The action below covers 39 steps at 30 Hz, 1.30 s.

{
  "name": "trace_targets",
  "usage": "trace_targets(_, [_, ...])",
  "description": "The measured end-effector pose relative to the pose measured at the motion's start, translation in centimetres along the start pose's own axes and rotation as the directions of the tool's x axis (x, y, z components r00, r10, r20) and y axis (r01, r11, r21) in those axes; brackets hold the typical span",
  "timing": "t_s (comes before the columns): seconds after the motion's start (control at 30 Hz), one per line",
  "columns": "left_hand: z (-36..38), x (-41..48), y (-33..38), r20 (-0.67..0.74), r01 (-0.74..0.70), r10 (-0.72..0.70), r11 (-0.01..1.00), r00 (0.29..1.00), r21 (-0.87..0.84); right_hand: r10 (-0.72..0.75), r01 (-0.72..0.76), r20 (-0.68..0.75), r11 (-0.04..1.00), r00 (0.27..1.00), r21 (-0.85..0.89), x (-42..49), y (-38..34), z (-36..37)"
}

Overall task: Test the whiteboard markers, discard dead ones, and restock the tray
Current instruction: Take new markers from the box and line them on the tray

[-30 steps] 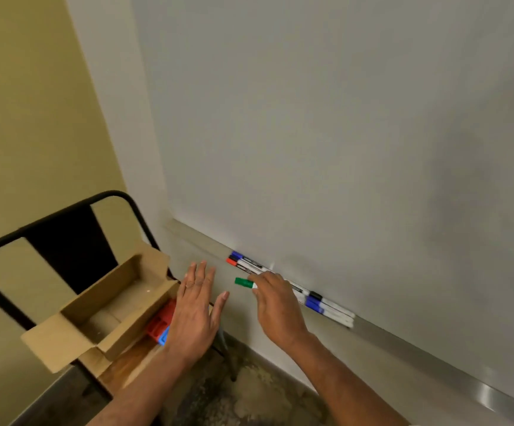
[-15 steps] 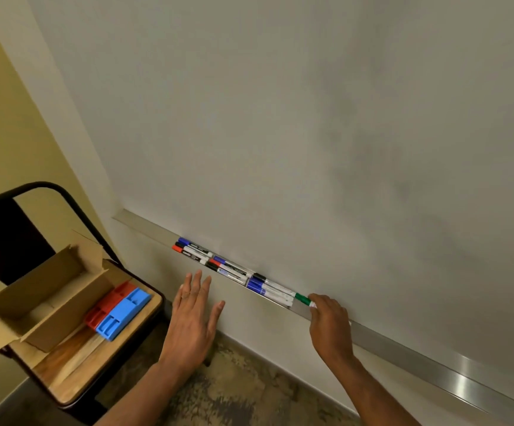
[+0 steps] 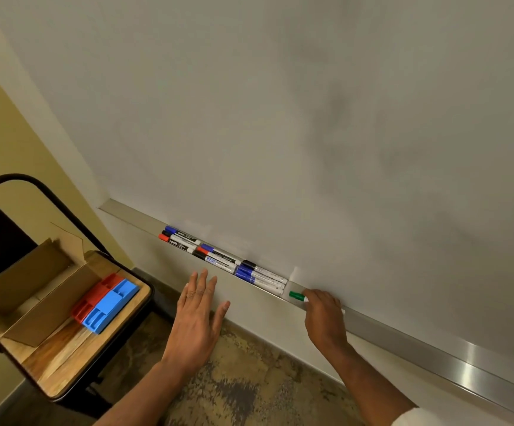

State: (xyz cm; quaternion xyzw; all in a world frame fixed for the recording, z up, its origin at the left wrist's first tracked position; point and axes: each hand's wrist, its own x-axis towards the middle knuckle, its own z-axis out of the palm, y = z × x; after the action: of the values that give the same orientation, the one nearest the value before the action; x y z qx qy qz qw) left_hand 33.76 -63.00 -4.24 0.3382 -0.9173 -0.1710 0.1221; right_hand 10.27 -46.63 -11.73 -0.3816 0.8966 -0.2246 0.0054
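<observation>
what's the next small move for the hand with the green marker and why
Probably let go: the right hand pinches the green-capped marker down at the long metal tray, just past the row of capped markers, so releasing it there would restock it.

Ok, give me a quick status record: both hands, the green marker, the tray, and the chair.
right hand: grips the green-capped white marker over the metal tray
left hand: open, fingers spread, holding nothing
tray: row of blue, black and red capped markers, left of the green one
chair seat: open cardboard box beside red and blue plastic erasers
</observation>
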Motion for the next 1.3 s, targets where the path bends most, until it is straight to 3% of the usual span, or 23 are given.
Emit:
trace_targets(0.5, [0.4, 0.5, -2.4, 0.048, 0.018, -0.019, 1.0, 0.999, 0.012, -0.02, 0.019, 0.031, 1.0, 0.999, 0.01, 0.6, -0.4, 2.0])
trace_targets(0.7, [0.3, 0.6, -3.5, 0.055, 0.027, -0.028, 0.999, 0.998, 0.016, -0.003, 0.004, -0.029, 0.999, 1.0, 0.044, 0.4, -1.8, 1.4])
trace_targets(0.97, [-1.2, -0.1, -5.9, 0.049, 0.093, -0.094, 0.996, 0.994, 0.018, -0.201, 0.229, -0.168, 0.96, 0.965, 0.164, 0.7, -9.6, 2.2])
trace_targets(1.3, [-3.1, -2.9, -14.5, 0.01, 0.321, -0.322, 0.945, 0.947, 0.067, -0.458, 0.463, -0.083, 0.849, 0.885, 0.254, 1.4, -22.6, 5.7])
